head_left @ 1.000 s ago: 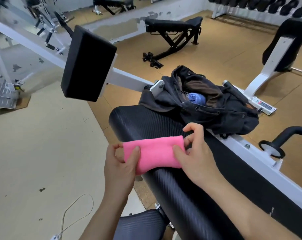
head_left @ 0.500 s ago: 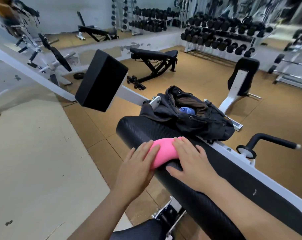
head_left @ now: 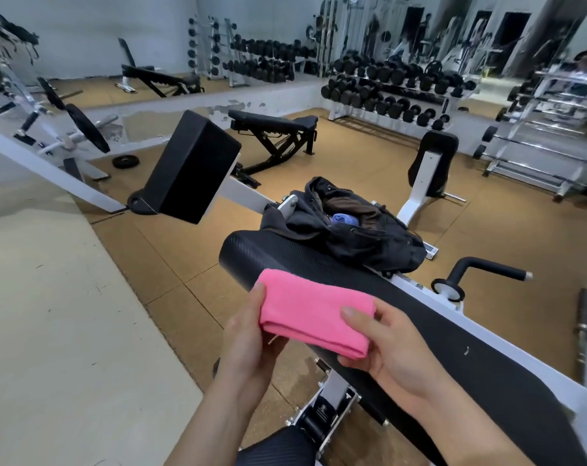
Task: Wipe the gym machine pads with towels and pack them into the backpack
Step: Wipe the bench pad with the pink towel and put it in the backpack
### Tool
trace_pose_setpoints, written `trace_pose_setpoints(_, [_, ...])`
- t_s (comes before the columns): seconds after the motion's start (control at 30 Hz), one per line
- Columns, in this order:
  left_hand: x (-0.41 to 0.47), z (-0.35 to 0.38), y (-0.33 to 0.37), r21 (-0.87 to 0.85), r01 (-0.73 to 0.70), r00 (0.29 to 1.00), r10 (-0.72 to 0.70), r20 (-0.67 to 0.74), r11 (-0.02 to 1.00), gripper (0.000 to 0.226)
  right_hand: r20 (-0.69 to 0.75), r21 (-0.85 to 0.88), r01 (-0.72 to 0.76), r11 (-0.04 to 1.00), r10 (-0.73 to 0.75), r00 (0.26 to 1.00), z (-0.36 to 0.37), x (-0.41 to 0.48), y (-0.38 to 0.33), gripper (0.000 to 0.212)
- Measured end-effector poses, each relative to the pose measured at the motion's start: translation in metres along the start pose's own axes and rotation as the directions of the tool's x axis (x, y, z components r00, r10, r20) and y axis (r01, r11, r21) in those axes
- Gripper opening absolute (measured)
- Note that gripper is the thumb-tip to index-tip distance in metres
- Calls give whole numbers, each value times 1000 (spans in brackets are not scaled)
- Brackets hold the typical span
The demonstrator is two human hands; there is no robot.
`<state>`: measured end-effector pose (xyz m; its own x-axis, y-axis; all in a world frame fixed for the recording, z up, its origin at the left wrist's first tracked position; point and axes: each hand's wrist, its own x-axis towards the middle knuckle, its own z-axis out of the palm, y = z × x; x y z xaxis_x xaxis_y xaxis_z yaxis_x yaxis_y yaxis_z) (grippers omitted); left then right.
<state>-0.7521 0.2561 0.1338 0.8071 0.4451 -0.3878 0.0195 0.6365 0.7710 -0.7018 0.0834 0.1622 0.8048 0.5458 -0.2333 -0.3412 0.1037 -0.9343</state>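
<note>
Your fingers (head_left: 352,312) pinch both ends of the folded pink microfibre towel (head_left: 314,312) — left hand (head_left: 248,338) and right hand (head_left: 386,344) — over the long black textured machine pad (head_left: 453,331), near the open dark fabric backpack (head_left: 352,230) resting on it.

Both hands hold a folded pink towel (head_left: 314,312) above the long black bench pad (head_left: 436,331). The left hand (head_left: 248,338) grips its left end, the right hand (head_left: 386,344) pinches its right end. Further along the pad lies an open dark backpack (head_left: 352,227) with a blue towel (head_left: 345,219) inside it.
</note>
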Motion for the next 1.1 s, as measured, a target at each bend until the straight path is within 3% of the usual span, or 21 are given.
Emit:
trace_pose_setpoints(0.07, [-5,10,1,-66,31,995,-24,99,997,41,-75,159,-27,987,39,996,7,0,2,34])
trace_pose_setpoints(0.17, [-7,32,-2,91,2,983,-19,184,996,36,-160,166,-10,986,37,986,15,7,3,30])
trace_pose_setpoints(0.27, [4,51,2,149,-7,995,-8,103,989,21,-247,-21,14,1000,-19,969,9,22,-2,24])
trace_pose_setpoints(0.37, [18,71,5,178,-42,967,-5,255,983,45,-335,-247,72,966,-155,929,-6,42,-10,21])
trace_pose_setpoints(0.43, [30,90,-1,268,-104,969,36,246,958,55,-347,-420,116,900,-277,896,-16,56,-13,25])
trace_pose_setpoints(0.5, [49,109,-6,335,-106,989,65,131,936,31,-287,-523,129,843,-316,904,-25,70,-15,29])
trace_pose_setpoints(0.53, [59,117,-7,361,-89,995,63,82,928,18,-229,-522,114,846,-267,936,-32,77,-18,31])
trace_pose_setpoints(0.6, [81,124,-4,418,-86,996,79,33,904,11,-35,-432,15,902,-33,999,-52,97,-33,36])
trace_pose_setpoints(0.67, [101,125,3,506,-141,989,141,39,851,18,87,-466,-110,878,169,982,-84,121,-56,40])
trace_pose_setpoints(0.7, [111,124,8,576,-176,983,171,63,798,23,51,-547,-119,829,175,983,-102,137,-67,40])
trace_pose_setpoints(0.8, [143,127,26,768,-292,949,271,159,570,34,-184,-777,-122,618,-36,982,-153,199,-95,34])
trace_pose_setpoints(0.87, [166,138,37,816,-401,900,344,267,416,23,-255,-873,-197,446,-72,964,-180,248,-101,61])
trace_pose_setpoints(0.9, [179,144,41,821,-474,858,376,350,318,18,-284,-872,-243,424,-34,958,-191,273,-98,77])
trace_pose_setpoints(0.93, [192,150,44,821,-544,802,396,447,173,17,-318,-830,-291,476,24,948,-198,296,-94,88])
trace_pose_setpoints(1.0, [221,159,49,778,-591,684,378,624,-213,35,-373,-558,-395,730,204,905,-204,328,-83,91])
trace_pose_setpoints(1.03, [236,162,52,718,-574,643,327,693,-394,50,-368,-418,-403,814,254,895,-205,337,-77,81])
trace_pose_setpoints(1.1, [261,167,54,539,-534,579,182,795,-652,69,-357,-390,-329,860,188,915,-202,344,-68,49])
